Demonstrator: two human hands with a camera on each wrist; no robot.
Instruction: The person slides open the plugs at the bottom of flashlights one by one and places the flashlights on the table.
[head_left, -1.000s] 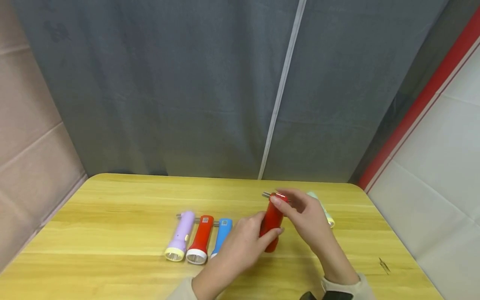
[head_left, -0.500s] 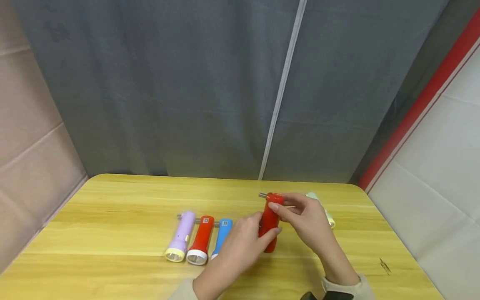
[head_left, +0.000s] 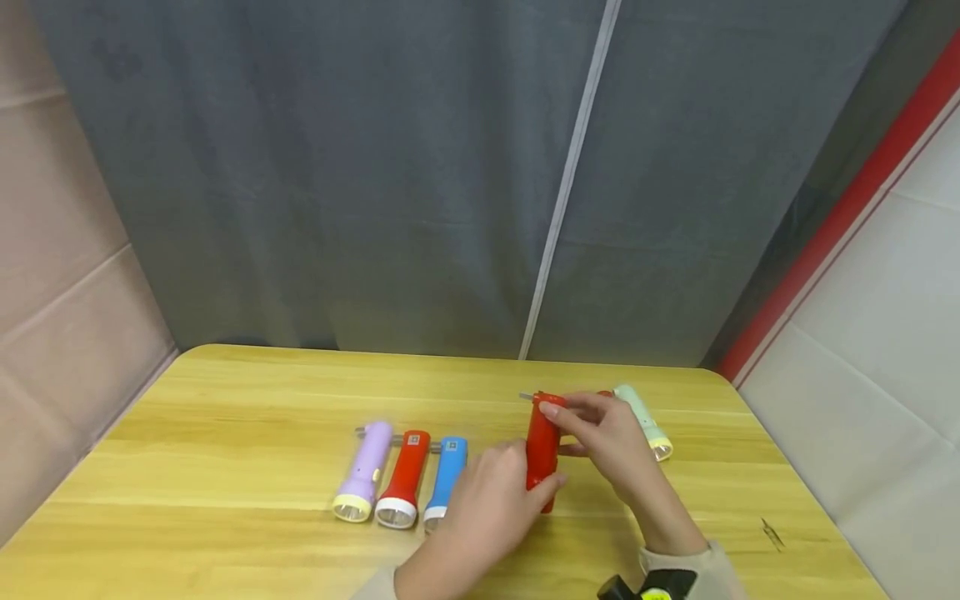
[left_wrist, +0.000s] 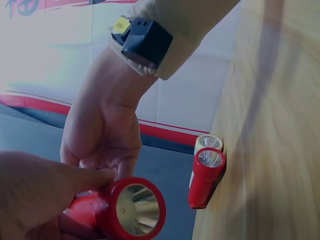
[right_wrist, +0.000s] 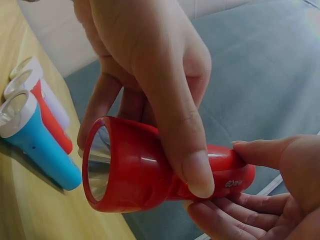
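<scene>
A red flashlight (head_left: 543, 442) is held over the table, its tail end up, with metal prongs (head_left: 527, 396) sticking out to the left there. My left hand (head_left: 491, 500) grips its body near the lens end, the thumb across the front. At the tail, my right hand (head_left: 611, 433) pinches the flashlight between thumb and fingers. The right wrist view shows the flared red head (right_wrist: 132, 170), my left thumb lying along the barrel, and my right fingertips around the narrow end. Its clear reflector (left_wrist: 140, 210) shows in the left wrist view.
Left of my hands lie a purple flashlight (head_left: 365, 471), a red-and-white one (head_left: 405, 475) and a blue one (head_left: 447, 475), side by side. A pale green flashlight (head_left: 642, 421) and another red one (left_wrist: 206, 175) lie behind my right hand. A dark mark (head_left: 772, 534) is on the table at right.
The held flashlight has turned, and its two prongs now look like one thin strip. My right thumb has shifted from the tail end onto the barrel's side. More of the pale green flashlight shows.
</scene>
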